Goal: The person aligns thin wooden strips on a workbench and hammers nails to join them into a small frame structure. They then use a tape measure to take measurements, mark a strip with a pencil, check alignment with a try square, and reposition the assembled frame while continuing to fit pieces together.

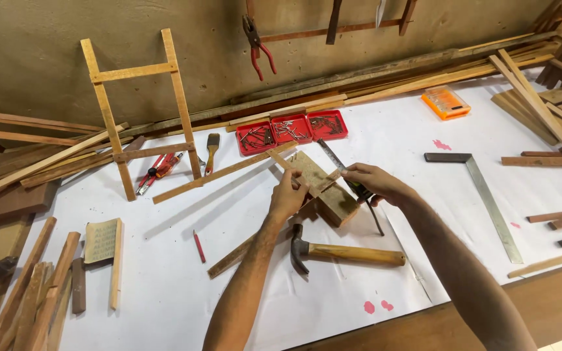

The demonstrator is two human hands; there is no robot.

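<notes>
**Two hands meet over a wood block at the bench**

Toward the far right of the white-covered workbench (372, 136) lies a flat orange plastic case (445, 103), rectangular, its lid turned slightly askew to the wall. Nearer the middle, three shallow red trays (292, 132) stand in a row, touching side by side, each holding dark nails or screws. On the left, a pale rectangular sheet of sandpaper on a wooden backing (101, 240) shows rows of faint print that I cannot make out from here.

At the centre, the left hand (287, 197) has its fingers curled shut around a thin pale wooden strip (289, 164), thumb pressed against it. The right hand (375, 182) is pinched shut on the other end of a second short strip (328, 181) and seems also to hold a dark-handled tool (367, 198); how it grips that tool I cannot tell. Both strips rest on a chunky light-brown wooden block (328, 192).

The left-held strip runs diagonally, its free end pointing up and left toward the trays. The block's long axis slants from upper left to lower right.

Just below the hands lies a wooden-handled claw hammer (343, 252), head to the left. A steel try square (482, 195) lies well apart on the right.
</notes>
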